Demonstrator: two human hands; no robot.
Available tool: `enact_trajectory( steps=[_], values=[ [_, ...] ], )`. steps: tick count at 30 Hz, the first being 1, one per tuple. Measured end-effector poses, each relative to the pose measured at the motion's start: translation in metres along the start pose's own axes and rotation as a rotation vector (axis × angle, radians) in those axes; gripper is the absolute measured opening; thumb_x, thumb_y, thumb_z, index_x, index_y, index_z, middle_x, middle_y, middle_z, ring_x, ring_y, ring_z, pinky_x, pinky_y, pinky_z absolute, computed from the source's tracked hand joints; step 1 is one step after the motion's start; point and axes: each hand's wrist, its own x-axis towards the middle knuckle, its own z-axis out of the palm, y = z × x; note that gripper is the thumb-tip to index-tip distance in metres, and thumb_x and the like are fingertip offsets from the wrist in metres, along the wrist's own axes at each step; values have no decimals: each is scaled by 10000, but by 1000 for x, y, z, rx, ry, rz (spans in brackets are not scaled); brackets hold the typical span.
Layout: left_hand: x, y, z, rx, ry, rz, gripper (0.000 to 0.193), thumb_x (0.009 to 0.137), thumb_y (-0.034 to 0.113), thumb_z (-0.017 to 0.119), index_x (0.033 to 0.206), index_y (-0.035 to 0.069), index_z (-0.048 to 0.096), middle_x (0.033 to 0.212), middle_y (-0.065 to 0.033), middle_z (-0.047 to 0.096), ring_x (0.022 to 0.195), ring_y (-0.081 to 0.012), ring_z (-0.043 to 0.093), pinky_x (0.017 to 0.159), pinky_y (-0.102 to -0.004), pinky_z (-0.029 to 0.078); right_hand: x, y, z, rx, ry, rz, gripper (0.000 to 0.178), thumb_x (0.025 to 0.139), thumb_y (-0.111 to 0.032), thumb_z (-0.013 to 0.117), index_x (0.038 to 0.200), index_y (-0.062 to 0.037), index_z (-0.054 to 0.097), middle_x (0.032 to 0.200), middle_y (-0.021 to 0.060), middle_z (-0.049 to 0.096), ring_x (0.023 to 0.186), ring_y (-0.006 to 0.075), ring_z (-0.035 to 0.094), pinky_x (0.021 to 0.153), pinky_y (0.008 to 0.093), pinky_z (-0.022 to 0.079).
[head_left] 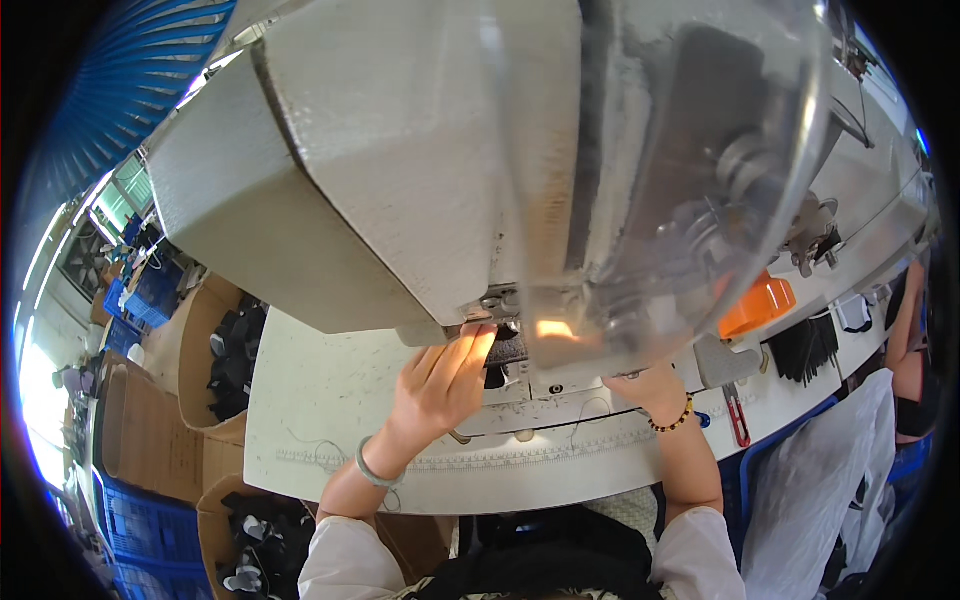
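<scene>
A large off-white sewing machine (400,150) fills the upper middle, its head over the pale worktable (330,400). My left hand (440,385) reaches under the head from the left, its fingers pressed together at a small black piece (507,349) by the needle area. Most of that piece is hidden. A clear curved shield (690,190) hangs in front of the right part of the machine. My right hand (652,392) rests low on the machine bed beyond the needle area; the shield's lower edge and blur hide its fingertips, so I cannot see a grip.
Red-handled snips (737,415), an orange part (760,305) and a bundle of black strips (803,350) lie at right. Cartons (190,370) of black pieces and blue crates (150,520) stand left. A clear plastic bag (820,480) and another person's arm (905,320) are far right.
</scene>
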Motion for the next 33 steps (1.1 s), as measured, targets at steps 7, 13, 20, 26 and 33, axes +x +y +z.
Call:
enact_trajectory(
  steps=[7,13,20,26,33],
  values=[
    [-8,-9,14,-2,52,-3,376,594,-48,594,963,-13,659,862,-70,630,614,-136,551,522,-248,464,3,1,7,12,55,53,292,639,92,567,893,-38,630,956,137,616,909,336,579,824,409,459],
    [-11,-14,20,44,16,-6,318,596,-26,632,905,26,681,833,-48,582,661,-169,552,562,-278,482,0,9,14,-98,83,42,199,672,75,569,850,1,617,883,146,597,843,341,567,778,406,462],
    [-7,-16,19,40,2,-21,271,605,-17,678,873,15,657,846,-69,555,708,-208,569,626,-316,498,-9,12,12,-256,-166,251,218,801,-1,570,1013,11,618,1040,101,638,1024,236,579,921,371,421],
    [-4,-17,20,-116,48,-103,253,603,-16,702,848,11,645,882,-75,555,757,-226,585,670,-329,504,-15,22,23,-116,-70,186,267,857,4,514,1111,-7,593,1151,113,603,1117,256,529,996,370,358],
    [-5,-15,22,-6,30,-67,260,599,-20,694,851,11,641,882,-76,549,755,-220,577,659,-323,504,-21,22,22,-53,-119,343,281,882,-14,488,1149,-15,576,1159,115,592,1116,257,517,1008,345,339]
  ],
)
